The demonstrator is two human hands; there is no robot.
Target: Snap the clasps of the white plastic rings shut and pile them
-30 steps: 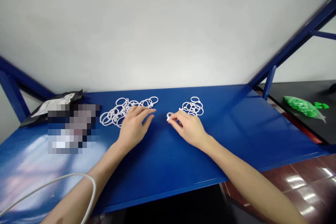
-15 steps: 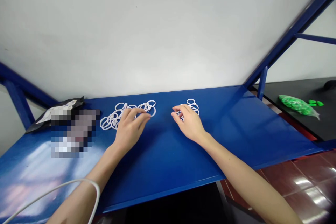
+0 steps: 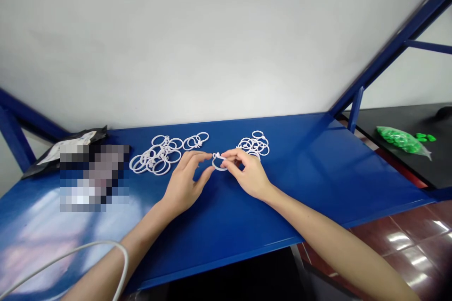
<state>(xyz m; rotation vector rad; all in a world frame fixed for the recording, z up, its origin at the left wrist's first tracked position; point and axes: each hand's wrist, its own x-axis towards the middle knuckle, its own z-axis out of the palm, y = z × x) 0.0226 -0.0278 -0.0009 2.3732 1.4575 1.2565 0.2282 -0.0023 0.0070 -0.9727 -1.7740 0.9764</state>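
Note:
A white curtain ring (image 3: 218, 167) with a small eyelet on top is held up between my two hands, above the blue tabletop. My left hand (image 3: 189, 176) has its thumb and fingertips at the ring's left edge, closed lightly on it. From the other side, my right hand (image 3: 247, 171) pinches the ring near the eyelet. Several more white rings lie in a loose heap (image 3: 160, 168) left of my left hand, with a small group (image 3: 196, 141) behind it. Just beyond my right hand lies another cluster of rings (image 3: 254, 145).
The blue table (image 3: 226, 225) meets a pale wall behind. At left lie a black plastic package (image 3: 65, 148) and a blurred-out item (image 3: 106, 164). A white cable (image 3: 70, 254) crosses my left forearm. On a black table at right rests a bag of green pieces (image 3: 402, 141).
My left hand has moved right with a ring, away from the heap. My right hand has come left from its cluster, and both hands now meet at the ring.

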